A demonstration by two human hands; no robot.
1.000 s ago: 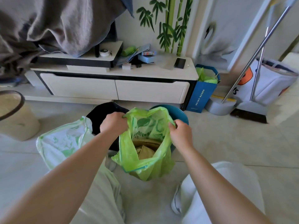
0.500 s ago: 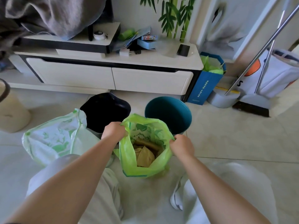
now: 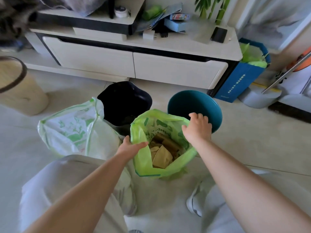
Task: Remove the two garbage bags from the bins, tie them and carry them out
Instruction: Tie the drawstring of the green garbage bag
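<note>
A light green garbage bag [image 3: 146, 165] stands open on the floor between my knees, with crumpled brown paper inside. My left hand [image 3: 132, 147] lies at its left rim, fingers straight and reaching over the edge, thumb outside. My right hand [image 3: 197, 128] hovers at the bag's far right rim with fingers spread and loosely bent, gripping nothing. A white garbage bag with green print [image 3: 70, 132] sits on the floor to the left, its top untied. Behind the bags stand a black bin [image 3: 124, 101] and a teal bin [image 3: 198, 105], both without bags.
A white TV cabinet [image 3: 134, 64] runs along the back. A beige round bin [image 3: 18, 91] stands at the left. At the right are a blue paper bag [image 3: 242, 81] with green bags in it, a dustpan [image 3: 259, 98] and a broom. Bare tile floor lies right of my leg.
Both hands have loosened from fists on the green bag's rim to open fingers. The bag has come down and rests on the floor nearer to me.
</note>
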